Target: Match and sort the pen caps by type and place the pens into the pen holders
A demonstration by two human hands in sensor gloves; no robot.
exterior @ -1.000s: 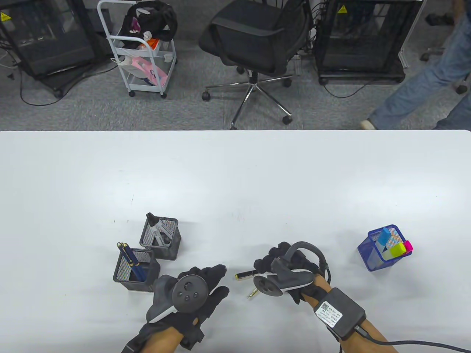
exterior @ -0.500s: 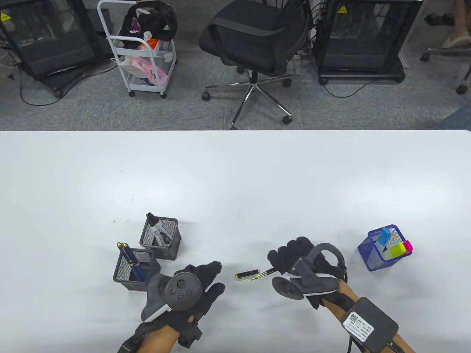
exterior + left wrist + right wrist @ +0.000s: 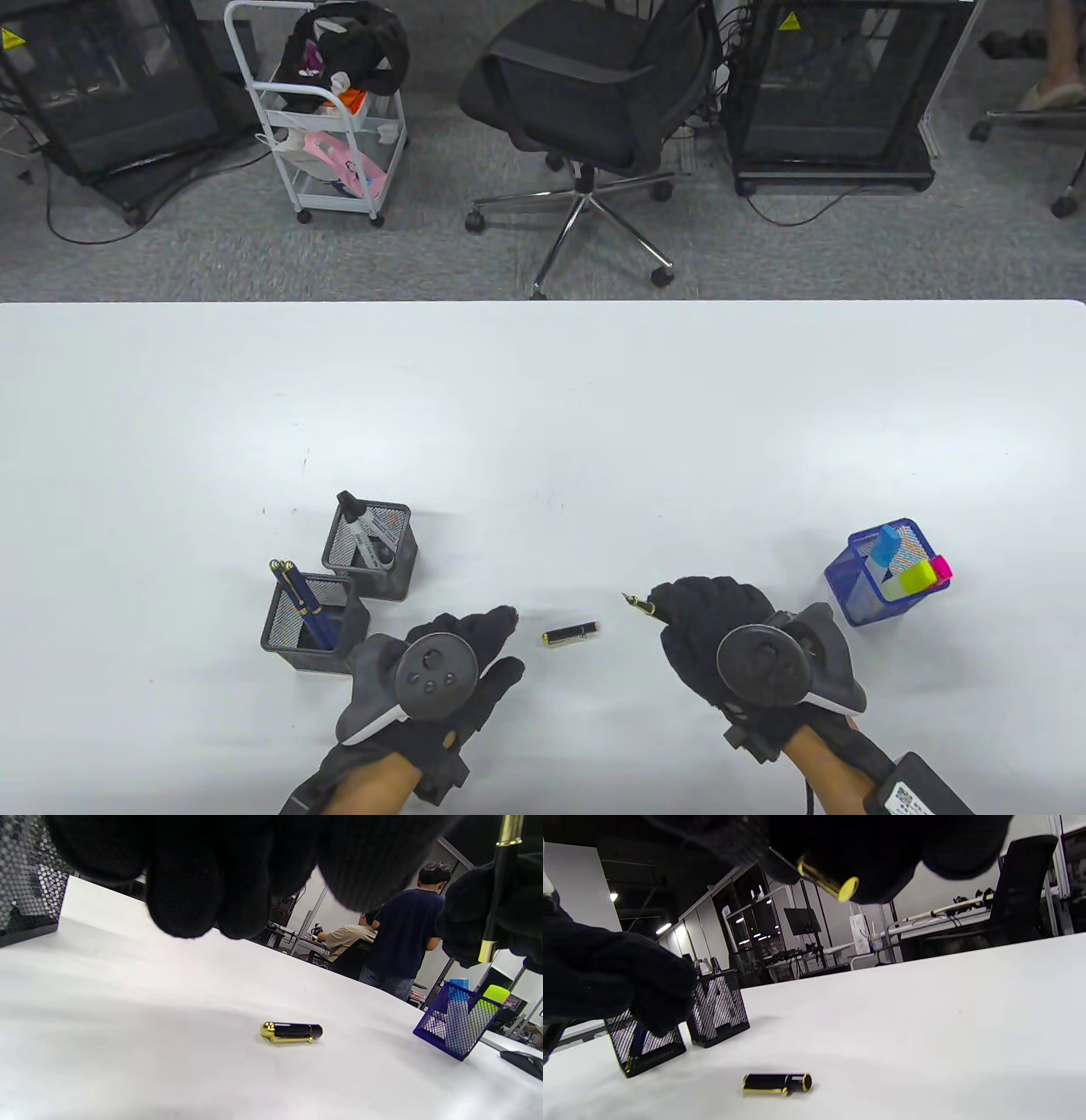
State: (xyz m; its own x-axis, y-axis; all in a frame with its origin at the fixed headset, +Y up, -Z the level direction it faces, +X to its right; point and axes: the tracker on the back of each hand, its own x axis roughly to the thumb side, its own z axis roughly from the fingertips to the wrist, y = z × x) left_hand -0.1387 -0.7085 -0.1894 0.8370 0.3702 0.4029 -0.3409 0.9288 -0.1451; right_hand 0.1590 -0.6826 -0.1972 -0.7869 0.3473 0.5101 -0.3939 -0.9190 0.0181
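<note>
Right hand (image 3: 713,624) has lifted one pen (image 3: 638,604); one cap (image 3: 571,633) lies loose.

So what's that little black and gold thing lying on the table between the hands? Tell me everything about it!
It is a pen cap, short and tube-shaped, glossy black with shiny gold trim: a rounded gold tip at one end, a gold clip along its side and a gold ring at its open end. It looks like lacquered metal or plastic. It lies flat on its side on the white table, alone, between the two gloved hands. Nothing touches it; the left hand is beside it, not on it.
</note>
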